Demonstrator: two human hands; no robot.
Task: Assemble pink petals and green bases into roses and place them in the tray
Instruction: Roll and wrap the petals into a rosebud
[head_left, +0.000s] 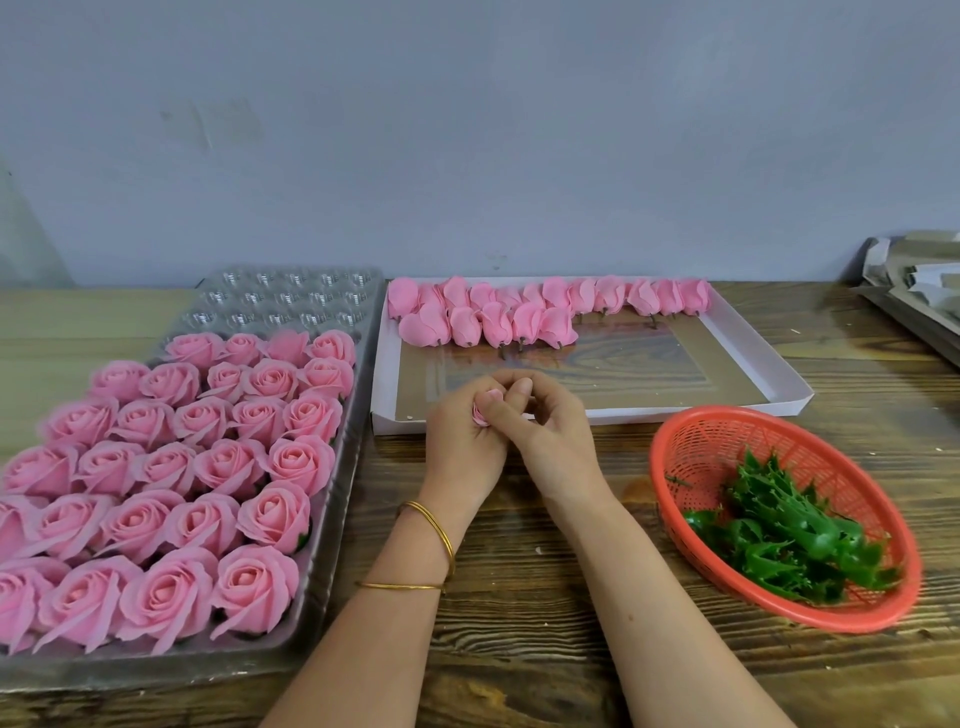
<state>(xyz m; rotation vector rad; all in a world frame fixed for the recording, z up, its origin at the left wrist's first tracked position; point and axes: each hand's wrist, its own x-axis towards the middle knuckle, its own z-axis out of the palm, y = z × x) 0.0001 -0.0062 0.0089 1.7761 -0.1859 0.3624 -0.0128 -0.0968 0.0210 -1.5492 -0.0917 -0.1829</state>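
While the hands (464, 441) (551, 434) together pinch a pink bud (481, 414), roses (208, 467) crowd the tray (291, 299).

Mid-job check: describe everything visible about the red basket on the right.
The red basket is oval, shallow and plastic-looking, with open mesh walls and a solid rim. It sits upright on the wooden table, at the right side. A loose pile of green bases lies in its nearer half; the far half shows bare mesh.
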